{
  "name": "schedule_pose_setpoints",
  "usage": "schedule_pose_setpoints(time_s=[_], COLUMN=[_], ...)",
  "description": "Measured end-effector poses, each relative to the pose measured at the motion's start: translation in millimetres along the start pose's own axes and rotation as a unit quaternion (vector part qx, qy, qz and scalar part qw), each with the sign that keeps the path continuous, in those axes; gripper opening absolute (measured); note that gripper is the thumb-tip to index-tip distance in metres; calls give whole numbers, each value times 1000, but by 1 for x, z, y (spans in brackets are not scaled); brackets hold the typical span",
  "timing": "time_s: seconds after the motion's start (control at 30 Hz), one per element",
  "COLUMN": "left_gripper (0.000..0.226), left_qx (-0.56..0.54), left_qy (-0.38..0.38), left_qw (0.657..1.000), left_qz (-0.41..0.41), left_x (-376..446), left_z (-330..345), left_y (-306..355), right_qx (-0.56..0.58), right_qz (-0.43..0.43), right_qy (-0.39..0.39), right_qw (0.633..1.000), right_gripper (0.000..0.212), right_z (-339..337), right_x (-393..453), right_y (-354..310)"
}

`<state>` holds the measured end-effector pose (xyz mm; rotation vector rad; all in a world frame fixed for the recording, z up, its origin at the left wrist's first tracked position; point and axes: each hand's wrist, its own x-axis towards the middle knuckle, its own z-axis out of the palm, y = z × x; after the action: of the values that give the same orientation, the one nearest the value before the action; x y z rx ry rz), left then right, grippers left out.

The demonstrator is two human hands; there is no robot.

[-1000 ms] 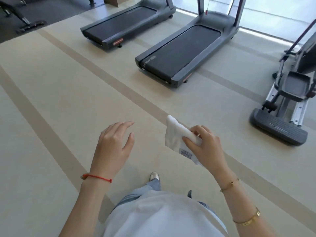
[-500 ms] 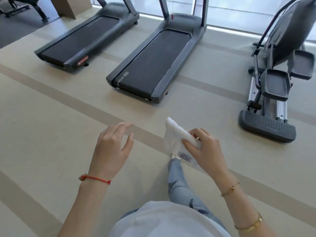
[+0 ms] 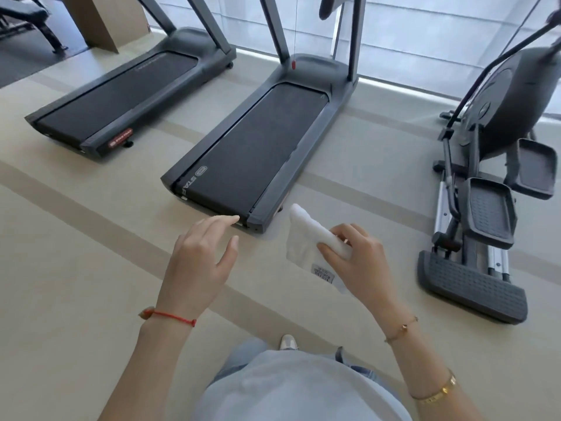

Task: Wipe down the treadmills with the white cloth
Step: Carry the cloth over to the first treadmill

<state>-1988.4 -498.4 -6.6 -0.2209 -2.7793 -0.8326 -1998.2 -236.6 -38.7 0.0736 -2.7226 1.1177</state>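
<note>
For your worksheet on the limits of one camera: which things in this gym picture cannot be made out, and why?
Head view only:
- Treadmill consoles: cut off by the top edge; only the uprights show.
- Cloth label: print too small to read.
- Right hand palm side: hidden behind the hand and cloth.
- Elliptical handles: cut off by the right edge.
- Person's feet: mostly hidden by the shirt.

My left hand [image 3: 197, 262]: bare, forearm unsleeved, with a thin red cord bracelet [image 3: 170, 316] knotted at the wrist. My right hand [image 3: 361, 262]: bare, forearm also unsleeved, carrying a fine gold chain bracelet [image 3: 400, 329] at the wrist and, nearer on the forearm, a broader gold bangle [image 3: 437, 393] with small studs. Torso: pale blue-white top [image 3: 297, 390]. Legs: light blue jeans [image 3: 243, 357]. One foot visible: toe of a whitish shoe [image 3: 288, 341].
</note>
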Motion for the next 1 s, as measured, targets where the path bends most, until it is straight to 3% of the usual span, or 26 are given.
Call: schedule_pose_setpoints(time_s=[1.0], left_gripper=[32], left_qx=[-31], left_qy=[-93], left_qw=[986], left_qz=[132], left_x=[550], left_z=[168], left_y=[-9], right_qx=[-5], right_qz=[101], right_qy=[114], right_qw=[988], right_gripper=[13], right_z=[2], right_x=[478], right_y=[138])
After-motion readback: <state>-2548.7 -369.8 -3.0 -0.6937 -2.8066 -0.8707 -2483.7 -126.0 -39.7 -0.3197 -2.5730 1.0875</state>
